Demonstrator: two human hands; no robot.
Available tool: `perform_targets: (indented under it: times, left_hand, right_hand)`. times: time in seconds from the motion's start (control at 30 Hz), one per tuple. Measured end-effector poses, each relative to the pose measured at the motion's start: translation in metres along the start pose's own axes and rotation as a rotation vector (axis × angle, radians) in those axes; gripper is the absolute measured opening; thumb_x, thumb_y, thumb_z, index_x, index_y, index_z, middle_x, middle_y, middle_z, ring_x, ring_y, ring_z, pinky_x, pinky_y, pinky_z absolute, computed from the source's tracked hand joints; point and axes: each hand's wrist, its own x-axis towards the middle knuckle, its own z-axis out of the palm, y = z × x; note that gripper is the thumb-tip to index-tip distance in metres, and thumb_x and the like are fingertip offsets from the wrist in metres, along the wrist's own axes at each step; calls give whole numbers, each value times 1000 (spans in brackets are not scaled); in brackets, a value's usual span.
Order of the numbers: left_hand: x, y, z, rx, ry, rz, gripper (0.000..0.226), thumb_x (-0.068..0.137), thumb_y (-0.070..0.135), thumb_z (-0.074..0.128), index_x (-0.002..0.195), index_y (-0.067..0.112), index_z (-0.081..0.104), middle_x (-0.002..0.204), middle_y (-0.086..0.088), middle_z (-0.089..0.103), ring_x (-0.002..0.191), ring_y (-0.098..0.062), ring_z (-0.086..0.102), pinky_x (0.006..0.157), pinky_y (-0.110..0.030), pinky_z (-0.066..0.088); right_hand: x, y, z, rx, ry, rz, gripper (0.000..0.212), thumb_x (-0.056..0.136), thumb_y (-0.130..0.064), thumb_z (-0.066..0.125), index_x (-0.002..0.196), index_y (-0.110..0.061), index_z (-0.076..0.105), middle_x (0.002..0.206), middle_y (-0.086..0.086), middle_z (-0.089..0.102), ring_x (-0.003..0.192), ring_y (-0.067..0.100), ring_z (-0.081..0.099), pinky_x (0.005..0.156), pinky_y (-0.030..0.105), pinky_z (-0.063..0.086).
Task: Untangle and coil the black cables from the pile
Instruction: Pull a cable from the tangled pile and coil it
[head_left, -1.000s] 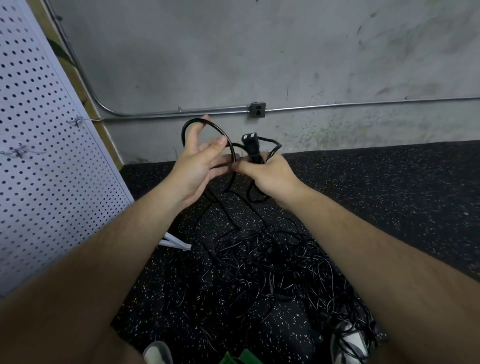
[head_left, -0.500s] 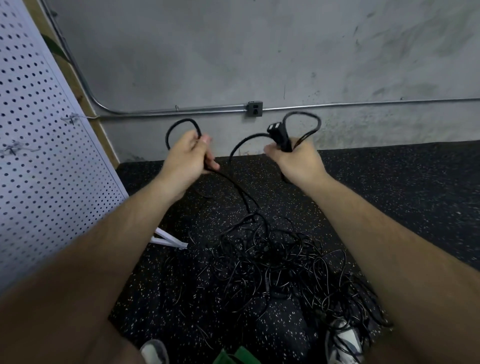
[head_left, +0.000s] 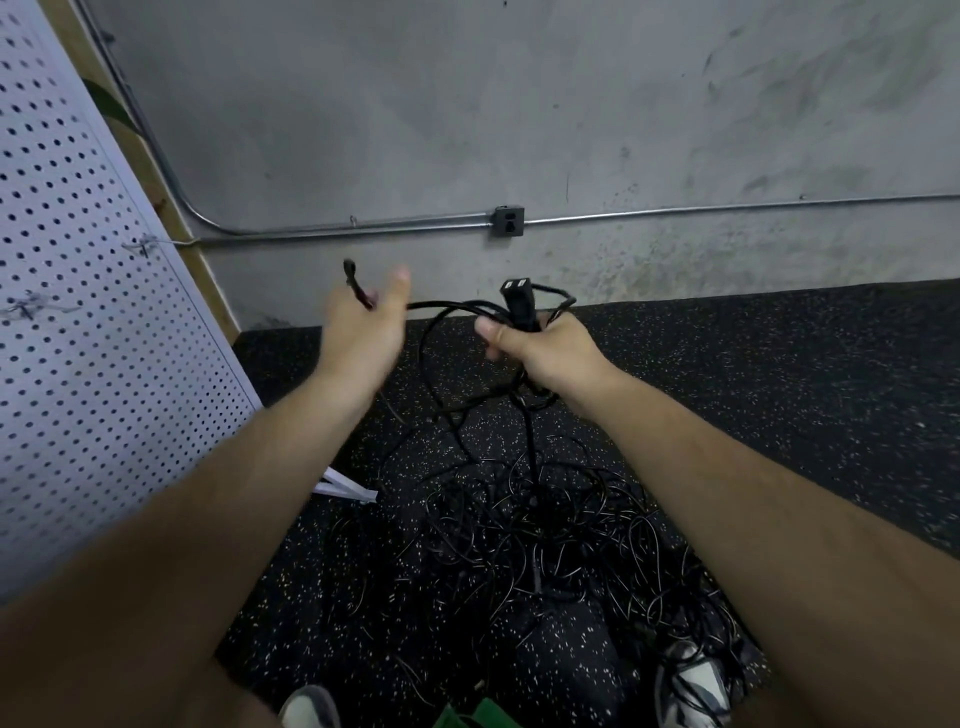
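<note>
The right hand (head_left: 556, 358) is clenched around the plug (head_left: 519, 304) and a few gathered loops of cable (head_left: 447, 312). The plug stands up out of the fist, probably so the end stays found and serves as the coil's anchor. The left hand (head_left: 363, 343) is level with it and a little apart. It holds the same cable, and a short bend pokes up behind the thumb. Its fingers are hidden behind the hand and blurred, but the line runs through the grip, so it looks closed on it. The span between the hands seems to be the next loop being measured off. Below the right hand, strands drop to the pile (head_left: 550, 540), tangled on the floor (head_left: 779, 389) by the person's feet. Both hands are held high, probably so slack lifts free of the knots.
</note>
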Motion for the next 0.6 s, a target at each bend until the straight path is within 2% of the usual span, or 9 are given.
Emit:
perform_targets:
  times: [0.07,0.13,0.2,0.23,0.3,0.37,0.43,0.5,0.6]
  left_hand:
    - [-14,-5,11,251,-87,-122,83,93,60,62,148,6,31,152,-16,37,137,-31,44,105,-37,41]
    - [-23,-9,18,541,-185,-125,100,92,69,54,156,0,18,162,-20,18,142,-37,37,112,-44,37]
    - [-26,-10,21,685,-250,60,81,93,74,43,132,4,52,143,-22,46,115,-32,59,91,-44,51]
    - [-28,-9,21,603,-313,153,70,94,73,41,112,9,61,125,-19,61,96,-26,65,78,-40,54]
    - [-38,-7,24,286,-558,83,55,99,62,46,106,12,66,104,-7,73,87,-18,72,79,-37,59]
    - [-40,-9,27,3,-703,-81,37,103,40,54,113,6,67,104,-9,76,94,-19,75,89,-36,60]
    - [-34,-13,25,-135,-649,-99,23,105,20,54,112,2,66,104,-14,75,93,-24,75,90,-37,60]
    - [-27,-14,23,-201,-600,-105,20,105,13,52,112,-1,65,96,-15,73,85,-25,74,86,-39,61]
    - [-14,-22,16,-170,-607,-131,16,106,11,45,98,5,58,71,-5,52,60,-18,56,69,-40,59]
  right_hand:
    - [2,-6,2,95,71,2,37,86,-49,77,78,-13,79,69,-12,71,72,4,62,73,24,43]
    - [5,-8,6,136,117,-11,38,87,-47,77,76,-11,76,64,-12,69,60,-1,59,67,19,45]
    - [5,-10,9,135,139,-9,38,87,-46,77,67,-15,71,52,-15,59,50,0,52,55,16,43]
    - [4,-11,10,146,146,-1,38,87,-46,77,63,-17,68,52,-14,58,50,2,53,53,17,42]
    - [4,-10,12,168,136,8,36,87,-44,78,66,-15,68,57,-10,62,54,5,58,58,21,46]
    - [2,-10,8,191,74,21,35,87,-42,78,78,-9,70,63,-3,63,54,8,60,57,25,50]
    - [0,-8,3,243,-68,29,33,86,-38,80,90,-7,70,69,7,62,53,17,58,54,28,49]
    - [-1,-6,1,247,-198,14,24,89,-29,77,95,-6,71,71,9,65,57,20,58,52,25,45]
    - [-1,-4,1,200,-116,2,16,94,-26,71,96,-10,72,70,-7,69,66,18,55,54,24,39]
